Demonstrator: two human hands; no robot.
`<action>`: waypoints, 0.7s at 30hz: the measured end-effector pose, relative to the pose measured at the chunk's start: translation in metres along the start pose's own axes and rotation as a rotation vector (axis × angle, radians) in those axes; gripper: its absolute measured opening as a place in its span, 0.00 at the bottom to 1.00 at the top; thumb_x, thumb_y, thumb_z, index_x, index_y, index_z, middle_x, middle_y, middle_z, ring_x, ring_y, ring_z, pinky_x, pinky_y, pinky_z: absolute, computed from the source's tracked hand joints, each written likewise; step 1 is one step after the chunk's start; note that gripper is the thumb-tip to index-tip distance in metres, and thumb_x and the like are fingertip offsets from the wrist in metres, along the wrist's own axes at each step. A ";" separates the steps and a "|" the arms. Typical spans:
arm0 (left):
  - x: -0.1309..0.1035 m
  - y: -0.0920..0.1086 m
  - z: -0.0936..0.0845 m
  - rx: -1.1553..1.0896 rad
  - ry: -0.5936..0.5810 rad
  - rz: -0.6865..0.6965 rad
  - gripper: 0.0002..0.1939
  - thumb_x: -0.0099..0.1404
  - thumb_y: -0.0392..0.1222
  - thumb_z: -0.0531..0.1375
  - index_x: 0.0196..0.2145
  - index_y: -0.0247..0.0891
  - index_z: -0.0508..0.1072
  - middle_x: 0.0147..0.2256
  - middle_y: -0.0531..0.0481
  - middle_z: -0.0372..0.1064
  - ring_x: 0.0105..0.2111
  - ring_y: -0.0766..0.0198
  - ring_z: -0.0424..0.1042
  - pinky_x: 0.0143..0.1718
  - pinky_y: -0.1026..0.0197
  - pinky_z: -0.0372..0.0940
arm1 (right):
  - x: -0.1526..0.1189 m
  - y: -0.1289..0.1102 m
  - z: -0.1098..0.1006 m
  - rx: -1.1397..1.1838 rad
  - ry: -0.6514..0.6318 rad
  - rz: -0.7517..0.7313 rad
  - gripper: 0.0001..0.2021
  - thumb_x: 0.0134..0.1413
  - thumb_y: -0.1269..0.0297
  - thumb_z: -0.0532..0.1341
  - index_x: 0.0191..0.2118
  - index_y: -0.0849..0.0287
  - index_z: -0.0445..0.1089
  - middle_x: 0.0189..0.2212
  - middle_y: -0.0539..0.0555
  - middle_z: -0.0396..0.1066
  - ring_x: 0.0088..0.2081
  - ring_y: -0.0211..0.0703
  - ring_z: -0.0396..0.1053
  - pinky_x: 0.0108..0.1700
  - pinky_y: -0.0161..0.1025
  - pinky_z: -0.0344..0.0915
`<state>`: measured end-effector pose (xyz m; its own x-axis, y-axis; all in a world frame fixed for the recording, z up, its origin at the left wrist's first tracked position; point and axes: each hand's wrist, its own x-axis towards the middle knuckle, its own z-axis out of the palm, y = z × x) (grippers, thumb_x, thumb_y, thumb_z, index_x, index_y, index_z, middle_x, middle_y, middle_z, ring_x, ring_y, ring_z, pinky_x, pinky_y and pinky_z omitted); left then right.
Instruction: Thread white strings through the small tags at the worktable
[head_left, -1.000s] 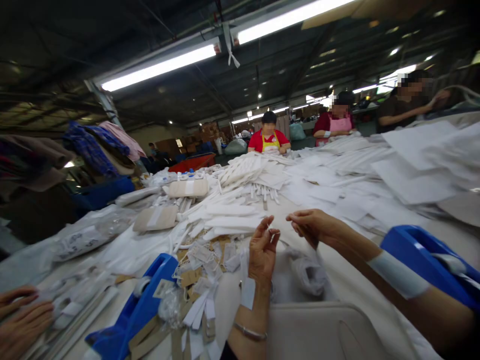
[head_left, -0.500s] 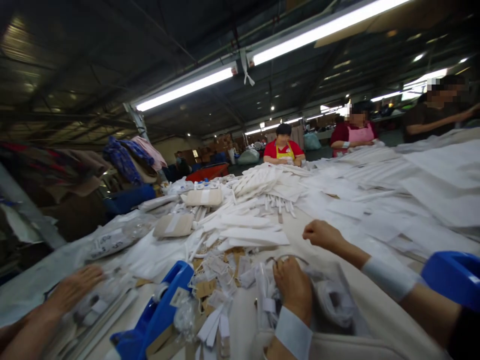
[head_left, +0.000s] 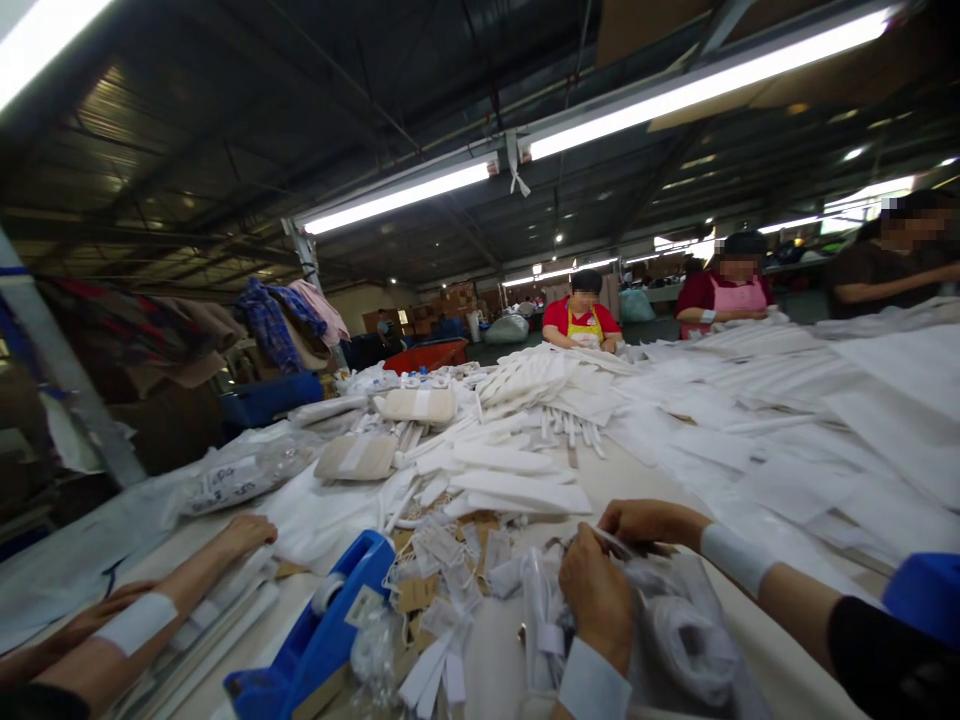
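My left hand (head_left: 598, 590) is closed at the edge of a clear plastic bag (head_left: 679, 640) holding white coiled material. Close beside it, my right hand (head_left: 646, 520) pinches the same bag's upper edge, its fingertips near those of the left. White bands wrap both wrists. A wrapped white bundle (head_left: 538, 610) lies just left of my left hand. Farther left are scattered tags with strings (head_left: 431, 570) and a blue tape dispenser (head_left: 322, 625).
At left, a co-worker's hands (head_left: 244, 535) reach over pale strips. White sheets (head_left: 787, 400) pile across the table, with beige packs (head_left: 358, 456) behind the tags. A second blue dispenser (head_left: 926, 595) stands at right. Three people work beyond.
My right hand has come down and left to the bag beside my left hand. The co-worker's hand at left has moved right. The view has shifted slightly.
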<state>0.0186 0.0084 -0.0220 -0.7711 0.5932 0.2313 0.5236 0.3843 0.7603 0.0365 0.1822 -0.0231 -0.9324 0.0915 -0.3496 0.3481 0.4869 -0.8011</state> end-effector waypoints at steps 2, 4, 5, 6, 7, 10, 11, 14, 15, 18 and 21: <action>0.001 0.000 0.000 0.001 -0.020 -0.015 0.13 0.58 0.25 0.51 0.36 0.37 0.70 0.36 0.38 0.74 0.40 0.49 0.72 0.39 0.55 0.57 | -0.003 -0.001 -0.001 0.048 -0.004 -0.026 0.14 0.30 0.72 0.55 0.27 0.62 0.76 0.15 0.46 0.64 0.16 0.31 0.56 0.20 0.29 0.54; 0.001 0.000 0.000 -0.001 -0.033 -0.025 0.14 0.57 0.25 0.50 0.36 0.37 0.70 0.36 0.38 0.74 0.40 0.49 0.71 0.39 0.55 0.57 | -0.007 -0.002 -0.002 0.086 0.005 -0.048 0.12 0.32 0.71 0.57 0.27 0.62 0.76 0.15 0.46 0.64 0.16 0.31 0.55 0.20 0.29 0.53; 0.001 0.000 -0.001 -0.004 -0.033 -0.029 0.14 0.57 0.25 0.50 0.36 0.38 0.70 0.36 0.39 0.74 0.40 0.50 0.71 0.39 0.56 0.57 | -0.008 -0.002 -0.002 0.102 0.010 -0.057 0.12 0.33 0.71 0.58 0.27 0.63 0.76 0.15 0.46 0.64 0.16 0.30 0.55 0.20 0.29 0.53; 0.001 0.001 -0.001 -0.008 -0.029 -0.032 0.14 0.57 0.25 0.51 0.36 0.38 0.70 0.36 0.40 0.74 0.40 0.51 0.71 0.39 0.56 0.57 | -0.009 -0.002 -0.002 0.115 0.012 -0.064 0.11 0.33 0.70 0.58 0.27 0.63 0.76 0.15 0.46 0.64 0.16 0.30 0.55 0.19 0.28 0.53; 0.001 0.001 -0.002 -0.013 -0.027 -0.033 0.14 0.56 0.25 0.51 0.36 0.38 0.69 0.36 0.41 0.74 0.40 0.52 0.71 0.40 0.57 0.57 | -0.010 -0.001 -0.003 0.127 0.013 -0.069 0.11 0.34 0.70 0.59 0.28 0.63 0.76 0.15 0.46 0.64 0.16 0.30 0.55 0.19 0.28 0.53; 0.001 0.004 -0.004 0.020 -0.037 -0.055 0.12 0.57 0.26 0.53 0.36 0.38 0.69 0.36 0.43 0.74 0.41 0.54 0.71 0.40 0.58 0.57 | -0.010 0.002 -0.004 0.156 0.003 -0.072 0.11 0.34 0.69 0.59 0.28 0.62 0.76 0.15 0.46 0.65 0.16 0.30 0.55 0.18 0.27 0.51; 0.001 0.005 -0.005 0.047 -0.046 -0.065 0.12 0.58 0.27 0.52 0.37 0.38 0.69 0.37 0.43 0.74 0.41 0.54 0.71 0.41 0.58 0.57 | -0.009 0.003 -0.004 0.164 -0.002 -0.071 0.11 0.34 0.69 0.59 0.28 0.62 0.76 0.15 0.45 0.65 0.16 0.30 0.55 0.17 0.27 0.51; 0.001 0.007 -0.005 0.121 -0.057 -0.081 0.12 0.60 0.28 0.51 0.38 0.38 0.69 0.38 0.44 0.74 0.42 0.54 0.72 0.40 0.57 0.58 | -0.008 0.005 -0.005 0.185 -0.010 -0.072 0.11 0.35 0.69 0.60 0.29 0.62 0.76 0.15 0.45 0.66 0.15 0.29 0.56 0.16 0.27 0.50; 0.001 0.007 -0.005 0.128 -0.052 -0.074 0.13 0.59 0.28 0.51 0.39 0.38 0.69 0.38 0.44 0.74 0.43 0.53 0.72 0.40 0.57 0.59 | -0.008 0.004 -0.005 0.189 -0.011 -0.074 0.11 0.35 0.69 0.60 0.29 0.62 0.77 0.15 0.45 0.66 0.15 0.29 0.56 0.16 0.26 0.50; 0.001 0.005 -0.002 0.120 -0.027 -0.049 0.13 0.57 0.27 0.52 0.38 0.38 0.69 0.39 0.43 0.74 0.43 0.52 0.72 0.41 0.56 0.59 | -0.009 0.000 -0.004 0.196 -0.017 -0.072 0.10 0.34 0.70 0.60 0.28 0.62 0.76 0.15 0.45 0.66 0.15 0.29 0.57 0.16 0.26 0.52; 0.003 0.002 -0.001 0.105 -0.028 -0.058 0.12 0.56 0.28 0.53 0.37 0.38 0.68 0.37 0.43 0.74 0.42 0.51 0.73 0.39 0.56 0.59 | -0.008 -0.004 -0.005 0.210 -0.024 -0.064 0.10 0.34 0.71 0.60 0.26 0.62 0.76 0.15 0.46 0.67 0.15 0.29 0.58 0.17 0.26 0.54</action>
<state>0.0170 0.0105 -0.0192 -0.7916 0.5866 0.1709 0.5148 0.4897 0.7037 0.0426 0.1838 -0.0151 -0.9515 0.0448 -0.3045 0.3036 0.2987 -0.9047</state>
